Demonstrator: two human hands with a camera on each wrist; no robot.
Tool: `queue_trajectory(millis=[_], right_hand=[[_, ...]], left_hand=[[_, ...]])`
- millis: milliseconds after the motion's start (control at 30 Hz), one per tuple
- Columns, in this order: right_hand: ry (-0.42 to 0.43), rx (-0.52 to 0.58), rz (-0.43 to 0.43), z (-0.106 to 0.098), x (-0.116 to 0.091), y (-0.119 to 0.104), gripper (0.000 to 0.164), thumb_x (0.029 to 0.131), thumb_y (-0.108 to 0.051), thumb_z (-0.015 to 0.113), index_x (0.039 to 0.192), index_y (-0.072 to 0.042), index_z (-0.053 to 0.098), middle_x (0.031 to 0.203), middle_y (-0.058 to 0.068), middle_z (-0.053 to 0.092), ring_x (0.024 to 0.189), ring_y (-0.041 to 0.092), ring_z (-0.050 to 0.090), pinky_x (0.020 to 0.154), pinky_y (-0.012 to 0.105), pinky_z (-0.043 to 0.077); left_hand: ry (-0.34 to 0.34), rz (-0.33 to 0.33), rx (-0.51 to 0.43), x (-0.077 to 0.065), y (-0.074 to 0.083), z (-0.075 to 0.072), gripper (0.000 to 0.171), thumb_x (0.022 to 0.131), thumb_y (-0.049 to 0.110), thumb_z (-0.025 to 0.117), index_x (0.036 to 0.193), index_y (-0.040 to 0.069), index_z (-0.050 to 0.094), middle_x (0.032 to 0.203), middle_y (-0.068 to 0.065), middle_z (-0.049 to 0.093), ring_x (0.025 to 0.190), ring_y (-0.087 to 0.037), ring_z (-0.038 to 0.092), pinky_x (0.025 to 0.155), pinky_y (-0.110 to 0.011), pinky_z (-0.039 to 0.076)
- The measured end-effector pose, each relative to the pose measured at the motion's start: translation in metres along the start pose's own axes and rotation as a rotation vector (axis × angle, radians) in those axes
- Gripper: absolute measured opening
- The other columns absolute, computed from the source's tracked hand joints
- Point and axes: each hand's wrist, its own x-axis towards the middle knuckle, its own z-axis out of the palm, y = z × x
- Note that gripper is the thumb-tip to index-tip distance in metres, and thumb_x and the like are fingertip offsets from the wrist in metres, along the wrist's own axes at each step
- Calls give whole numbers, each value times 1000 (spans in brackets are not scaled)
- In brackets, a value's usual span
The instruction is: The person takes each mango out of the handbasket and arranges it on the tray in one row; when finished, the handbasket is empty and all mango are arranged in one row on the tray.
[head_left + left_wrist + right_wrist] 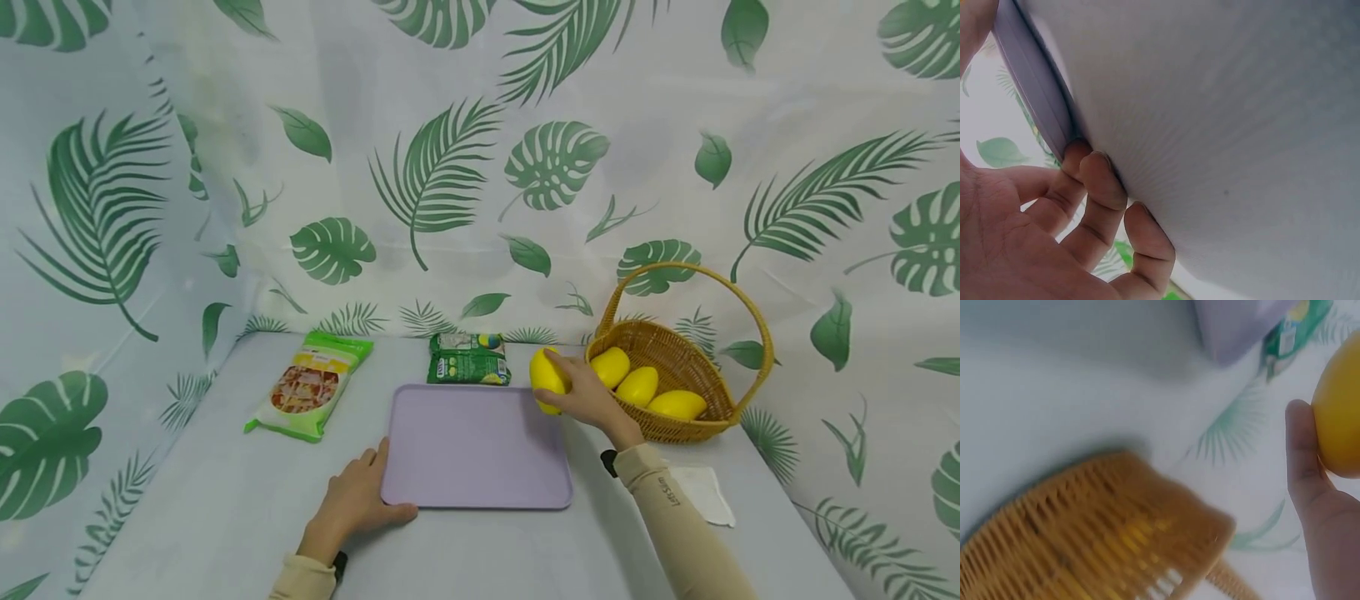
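My right hand (583, 390) holds a yellow mango (548, 379) above the far right corner of a pale purple tray (477, 450). In the right wrist view the thumb lies against the smooth side of that mango (1342, 412). The left hand (356, 493) grips the tray's near left corner, thumb along the front edge and fingers by the left side. Bent fingers (1100, 181) touch the tabletop beside the tray rim (1038, 81) in the left wrist view. Several more yellow mangoes (637, 386) lie in a wicker basket (678, 429) right of the tray.
A green and yellow food bag (307, 387) lies left of the tray. Behind the tray is a dark green packet (468, 360). A white cloth (701, 493) lies partly under the right forearm. Leaf-patterned curtain (450, 275) encloses the table, and the basket's tall handle (757, 317) arches up.
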Motion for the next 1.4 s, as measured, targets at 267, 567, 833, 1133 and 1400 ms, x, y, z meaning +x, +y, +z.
queue_trajectory(millis=[267,567,833,1133,1400], right_hand=[[-19,57,-39,21,2,-15,82,86,-41,72,156,-14,37,157,23,31,120,39,52,92,50,50],[-81,95,-77,44,11,-38,93,79,-42,77,157,-13,35,166,15,22,134,42,47,101,55,46],[-160,94,-102,69,21,-62,101,74,-43,81,158,-15,32,166,15,21,133,39,47,101,55,49],[-177,92,-137,94,34,-90,99,74,-46,79,157,-17,34,166,14,23,137,40,45,104,57,48],[-186,103,-114,112,45,-108,98,77,-50,77,158,-19,33,166,13,22,139,42,44,106,57,47]], left_hand=[[-9,-7,-8,0,1,-1,119,66,59,87,153,-3,34,141,-27,54,123,-44,57,92,-69,47],[-19,-20,1,-1,0,-3,119,66,59,87,153,-2,34,141,-26,54,123,-44,57,93,-69,46],[-23,-20,-1,-1,0,-3,118,67,59,87,153,-3,34,142,-28,53,124,-45,56,94,-70,46],[-30,-15,2,-1,1,-3,118,67,61,86,153,-2,34,142,-28,54,121,-43,58,92,-69,47],[-23,-2,-4,-1,1,-4,117,68,60,85,153,-3,35,141,-27,54,120,-42,58,91,-68,48]])
